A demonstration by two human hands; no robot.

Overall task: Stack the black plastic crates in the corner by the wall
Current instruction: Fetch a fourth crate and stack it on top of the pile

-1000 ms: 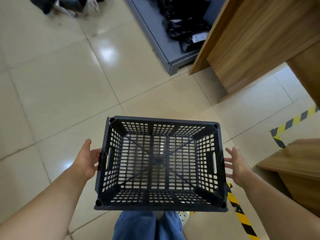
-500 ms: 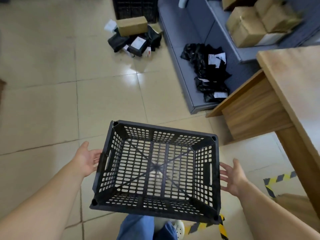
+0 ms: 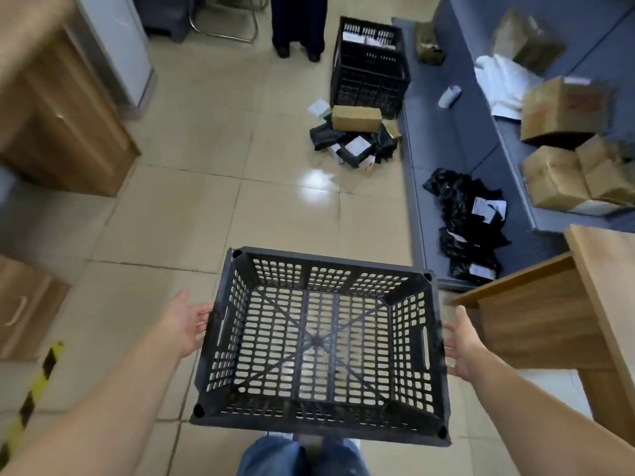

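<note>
I carry an empty black plastic crate (image 3: 319, 341) in the air above the tiled floor, its open top toward me. My left hand (image 3: 184, 324) lies against its left wall and my right hand (image 3: 462, 347) against its right wall. The fingers look fairly straight, and their tips are hidden behind the crate's sides. Far ahead, another black crate stack (image 3: 371, 70) stands on the floor beside a grey platform, with papers inside the top one.
Parcels and black bags (image 3: 354, 139) lie on the floor before the far crates. The grey platform (image 3: 457, 142) holds cardboard boxes (image 3: 563, 111). A wooden table (image 3: 549, 304) stands right, wooden cabinets (image 3: 58, 115) left. A person's legs (image 3: 299, 25) stand at the back.
My view has lifted and swung left, bringing the far crates, the cabinets and the standing person into sight. The crate stays held between both hands.
</note>
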